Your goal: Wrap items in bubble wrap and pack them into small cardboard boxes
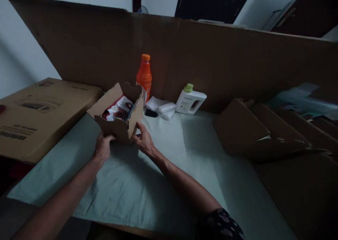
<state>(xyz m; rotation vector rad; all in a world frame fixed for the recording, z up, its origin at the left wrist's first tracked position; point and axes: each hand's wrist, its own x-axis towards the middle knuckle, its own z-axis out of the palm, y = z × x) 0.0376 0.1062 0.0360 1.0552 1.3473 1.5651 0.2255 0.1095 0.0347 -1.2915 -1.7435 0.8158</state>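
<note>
Between my two hands is a small open cardboard box point(113, 127), slightly tilted over the cloth-covered table. Inside it lie red and white printed packets point(120, 108). My left hand point(102, 148) grips the box's lower near-left side, thumb on the front wall. At the lower right corner, my right hand point(144, 138) is closed on the box, with some fingers hidden behind it. Just behind the box stands an orange bottle point(144, 74). Bubble-wrapped items point(165, 108) and a small black object point(151, 113) lie to its right.
A white jug with a green cap point(188, 101) stands against the tall cardboard panel point(211, 57). On the left lies a large flat carton point(42, 117). Open cardboard boxes point(243, 131) occupy the right side. A pale green cloth point(169, 183) covers the table.
</note>
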